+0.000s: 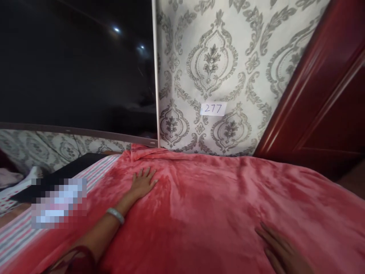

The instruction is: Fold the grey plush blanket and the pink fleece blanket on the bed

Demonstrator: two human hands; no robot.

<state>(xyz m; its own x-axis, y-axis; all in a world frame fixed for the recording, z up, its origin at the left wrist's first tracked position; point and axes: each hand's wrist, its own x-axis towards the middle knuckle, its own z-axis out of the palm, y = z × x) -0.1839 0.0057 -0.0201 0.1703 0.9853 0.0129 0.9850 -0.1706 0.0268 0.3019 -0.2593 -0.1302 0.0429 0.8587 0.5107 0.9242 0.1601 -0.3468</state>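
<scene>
Wall: pale wallpaper with grey damask pattern, a small paper label reading "277" at centre. Television screen: large, dark, at 10 o'clock, two ceiling-light reflections on it. Wooden door: dark red, glossy, at 2 o'clock; striped sheet at 8 o'clock.

A plush red blanket is spread flat, lightly creased, its far edge bunched against the wall.
</scene>
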